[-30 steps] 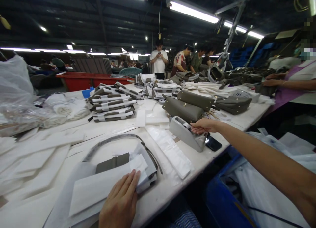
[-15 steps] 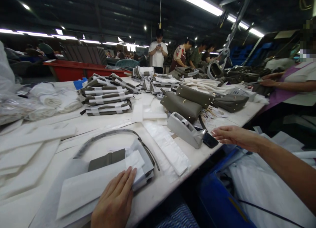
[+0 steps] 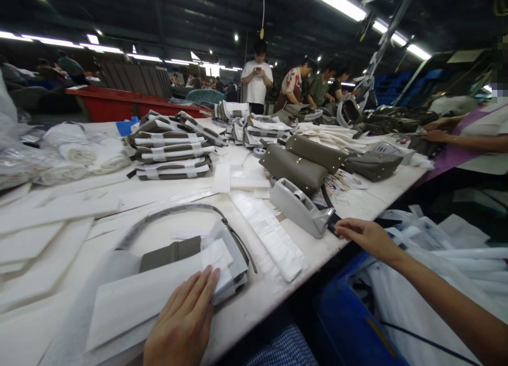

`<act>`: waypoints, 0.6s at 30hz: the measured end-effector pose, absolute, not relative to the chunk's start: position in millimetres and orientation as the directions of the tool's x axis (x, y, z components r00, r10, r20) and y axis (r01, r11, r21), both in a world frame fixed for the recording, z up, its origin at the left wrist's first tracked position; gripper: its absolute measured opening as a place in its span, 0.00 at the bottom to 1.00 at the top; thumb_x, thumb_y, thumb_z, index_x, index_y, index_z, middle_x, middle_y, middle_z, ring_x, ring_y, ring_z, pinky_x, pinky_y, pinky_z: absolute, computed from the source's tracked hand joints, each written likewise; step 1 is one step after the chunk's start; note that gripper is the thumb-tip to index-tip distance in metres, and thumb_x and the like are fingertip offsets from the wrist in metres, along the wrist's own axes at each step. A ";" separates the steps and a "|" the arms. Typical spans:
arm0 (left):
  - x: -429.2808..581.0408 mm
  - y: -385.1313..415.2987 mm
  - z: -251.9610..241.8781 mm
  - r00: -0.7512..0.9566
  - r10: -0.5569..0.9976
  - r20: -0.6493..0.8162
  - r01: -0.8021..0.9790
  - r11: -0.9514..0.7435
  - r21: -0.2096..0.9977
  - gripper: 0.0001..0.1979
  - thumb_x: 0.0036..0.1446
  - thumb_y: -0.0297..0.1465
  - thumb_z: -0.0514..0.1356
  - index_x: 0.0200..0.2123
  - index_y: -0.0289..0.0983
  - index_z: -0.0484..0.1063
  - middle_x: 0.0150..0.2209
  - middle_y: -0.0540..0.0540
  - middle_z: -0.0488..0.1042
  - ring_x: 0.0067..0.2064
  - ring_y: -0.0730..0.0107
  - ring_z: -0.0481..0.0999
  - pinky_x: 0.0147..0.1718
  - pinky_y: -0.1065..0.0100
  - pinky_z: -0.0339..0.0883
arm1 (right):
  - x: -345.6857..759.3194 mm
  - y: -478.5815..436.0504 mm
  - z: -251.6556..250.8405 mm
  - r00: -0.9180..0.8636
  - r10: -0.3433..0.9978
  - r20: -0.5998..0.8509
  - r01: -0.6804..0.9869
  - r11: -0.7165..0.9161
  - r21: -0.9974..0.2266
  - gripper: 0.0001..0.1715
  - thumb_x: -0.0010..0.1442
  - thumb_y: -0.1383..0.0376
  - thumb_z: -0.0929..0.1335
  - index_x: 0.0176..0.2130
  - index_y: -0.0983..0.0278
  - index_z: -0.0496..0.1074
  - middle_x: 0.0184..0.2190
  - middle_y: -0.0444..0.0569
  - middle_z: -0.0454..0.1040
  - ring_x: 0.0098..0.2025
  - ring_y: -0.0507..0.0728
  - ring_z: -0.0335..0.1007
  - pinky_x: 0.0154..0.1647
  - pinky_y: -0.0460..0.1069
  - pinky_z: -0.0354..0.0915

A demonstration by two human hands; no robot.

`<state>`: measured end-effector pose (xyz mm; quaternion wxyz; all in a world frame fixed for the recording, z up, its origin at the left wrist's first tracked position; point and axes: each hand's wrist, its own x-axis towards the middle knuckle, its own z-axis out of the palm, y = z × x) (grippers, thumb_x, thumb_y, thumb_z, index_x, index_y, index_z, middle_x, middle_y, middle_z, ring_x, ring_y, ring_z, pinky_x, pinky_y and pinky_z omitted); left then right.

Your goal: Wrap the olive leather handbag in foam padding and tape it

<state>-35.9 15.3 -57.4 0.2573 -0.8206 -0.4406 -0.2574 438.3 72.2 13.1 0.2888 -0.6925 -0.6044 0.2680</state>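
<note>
Olive-grey, a handbag (image 3: 172,254) lies partly wrapped on the counter (image 3: 248,313), a white sheet (image 3: 146,297) over its front. The left hand (image 3: 182,318) rests flat there, fingers straight and side by side. Near the cutter end of the grey tape dispenser (image 3: 296,207), the right hand (image 3: 367,239) has its fingertips drawn together; whether they pinch tape, I can't tell. Beyond, dark print on a wrapper (image 3: 383,148) is too small to read.
</note>
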 end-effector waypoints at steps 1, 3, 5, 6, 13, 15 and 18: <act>-35.4 14.8 -57.3 0.475 0.596 0.647 0.857 -0.479 -0.188 0.22 0.66 0.28 0.48 0.60 0.34 0.68 0.59 0.48 0.72 0.53 0.60 0.75 0.54 0.58 0.64 | 430.1 67.2 19.9 0.045 0.999 0.015 0.745 -0.024 -0.667 0.23 0.55 0.46 0.71 0.38 0.61 0.79 0.34 0.49 0.81 0.37 0.61 0.77 0.43 0.53 0.70; -33.7 12.6 -56.3 0.458 0.617 0.640 0.866 -0.472 -0.165 0.22 0.66 0.27 0.48 0.60 0.34 0.68 0.59 0.48 0.72 0.54 0.60 0.75 0.54 0.58 0.65 | 404.2 60.5 36.0 -0.145 0.988 0.063 0.811 0.155 -0.565 0.18 0.59 0.50 0.70 0.38 0.60 0.79 0.36 0.49 0.82 0.38 0.60 0.77 0.44 0.52 0.69; -31.1 9.5 -54.4 0.434 0.646 0.628 0.877 -0.462 -0.132 0.22 0.65 0.26 0.49 0.60 0.35 0.69 0.59 0.47 0.72 0.54 0.59 0.75 0.53 0.57 0.67 | 367.1 60.4 53.3 -0.351 0.932 0.090 0.784 0.345 -0.516 0.14 0.61 0.54 0.69 0.38 0.60 0.79 0.36 0.48 0.81 0.38 0.58 0.77 0.42 0.50 0.69; -29.6 8.1 -53.3 0.415 0.662 0.624 0.884 -0.454 -0.106 0.21 0.65 0.25 0.50 0.59 0.35 0.69 0.58 0.48 0.73 0.54 0.60 0.75 0.53 0.57 0.67 | 345.7 62.9 61.6 -0.456 0.885 0.090 0.742 0.434 -0.510 0.12 0.62 0.55 0.69 0.38 0.60 0.78 0.35 0.47 0.81 0.37 0.56 0.77 0.41 0.48 0.68; -21.6 6.7 -52.3 0.290 0.723 0.627 0.901 -0.428 0.077 0.20 0.65 0.23 0.50 0.57 0.38 0.71 0.57 0.48 0.74 0.54 0.59 0.75 0.52 0.55 0.72 | 197.0 116.8 83.5 -0.900 0.436 -0.012 0.382 0.776 -0.502 0.10 0.64 0.60 0.67 0.37 0.62 0.77 0.31 0.45 0.79 0.32 0.52 0.73 0.36 0.45 0.63; -20.6 6.1 -54.0 0.272 0.727 0.631 0.902 -0.422 0.096 0.20 0.65 0.24 0.50 0.58 0.38 0.71 0.57 0.48 0.74 0.54 0.58 0.75 0.52 0.54 0.72 | 165.9 137.4 75.6 -0.928 0.361 -0.088 0.361 0.820 -0.444 0.09 0.63 0.61 0.68 0.37 0.61 0.78 0.29 0.45 0.79 0.31 0.52 0.73 0.33 0.45 0.61; -19.7 5.3 -56.7 0.259 0.726 0.637 0.900 -0.422 0.114 0.20 0.66 0.24 0.49 0.58 0.38 0.70 0.58 0.47 0.73 0.55 0.58 0.75 0.51 0.54 0.73 | 131.0 162.5 62.6 -0.917 0.294 -0.269 0.368 0.884 -0.288 0.06 0.59 0.62 0.70 0.35 0.59 0.79 0.28 0.44 0.80 0.30 0.53 0.73 0.29 0.46 0.56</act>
